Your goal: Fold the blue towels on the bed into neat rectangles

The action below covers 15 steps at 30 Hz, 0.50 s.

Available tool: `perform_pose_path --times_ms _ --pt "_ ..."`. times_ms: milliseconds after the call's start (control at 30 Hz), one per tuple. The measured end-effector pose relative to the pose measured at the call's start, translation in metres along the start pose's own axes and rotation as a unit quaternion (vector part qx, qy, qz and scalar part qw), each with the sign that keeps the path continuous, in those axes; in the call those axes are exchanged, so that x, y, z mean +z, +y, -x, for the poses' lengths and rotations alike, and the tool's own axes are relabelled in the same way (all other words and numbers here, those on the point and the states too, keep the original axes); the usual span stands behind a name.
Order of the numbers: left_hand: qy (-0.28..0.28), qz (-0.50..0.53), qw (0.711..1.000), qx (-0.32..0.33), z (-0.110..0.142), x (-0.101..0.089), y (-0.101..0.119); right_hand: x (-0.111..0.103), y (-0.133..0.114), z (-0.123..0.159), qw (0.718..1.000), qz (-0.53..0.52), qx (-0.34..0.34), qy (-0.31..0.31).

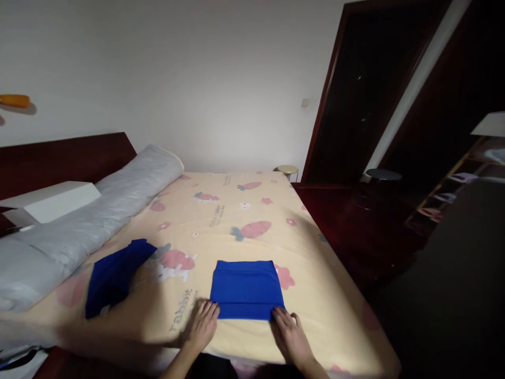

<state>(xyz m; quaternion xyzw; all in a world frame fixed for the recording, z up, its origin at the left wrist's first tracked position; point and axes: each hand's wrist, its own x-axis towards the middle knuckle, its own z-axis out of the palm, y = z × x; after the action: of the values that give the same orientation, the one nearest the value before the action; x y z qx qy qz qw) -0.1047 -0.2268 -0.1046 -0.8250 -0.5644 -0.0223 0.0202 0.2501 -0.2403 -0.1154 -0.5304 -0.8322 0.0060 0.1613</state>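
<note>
A folded blue cloth lies flat as a neat rectangle on the yellow bed sheet printed with pink carrots. My left hand rests palm down at its near left corner, fingers stretched out and touching the edge. My right hand lies flat at the near right corner, fingertips on the cloth's edge. A second blue cloth lies loosely folded further left on the bed, apart from both hands.
A long grey bolster runs along the dark wooden headboard on the left, with a white box on it. The bed's right edge drops to a dark floor. Two small round stools stand near a dark doorway.
</note>
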Motion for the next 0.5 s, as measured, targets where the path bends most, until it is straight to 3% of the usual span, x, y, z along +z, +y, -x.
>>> perform_pose_path --times_ms 133,300,400,500 --pt "-0.008 0.012 0.998 -0.069 -0.018 -0.017 0.027 -0.018 -0.028 -0.031 0.994 -0.025 0.101 -0.029" --pt "-0.049 0.030 0.994 -0.098 -0.019 -0.042 0.020 -0.033 -0.032 -0.037 0.992 -0.037 0.097 -0.077" --pt "-0.096 0.034 0.988 -0.117 -0.014 -0.050 0.014 -0.033 -0.032 -0.031 0.988 -0.041 0.091 -0.114" --pt "-0.117 0.029 0.983 -0.142 -0.010 -0.052 0.021 -0.028 -0.037 -0.029 0.986 -0.029 0.111 -0.120"
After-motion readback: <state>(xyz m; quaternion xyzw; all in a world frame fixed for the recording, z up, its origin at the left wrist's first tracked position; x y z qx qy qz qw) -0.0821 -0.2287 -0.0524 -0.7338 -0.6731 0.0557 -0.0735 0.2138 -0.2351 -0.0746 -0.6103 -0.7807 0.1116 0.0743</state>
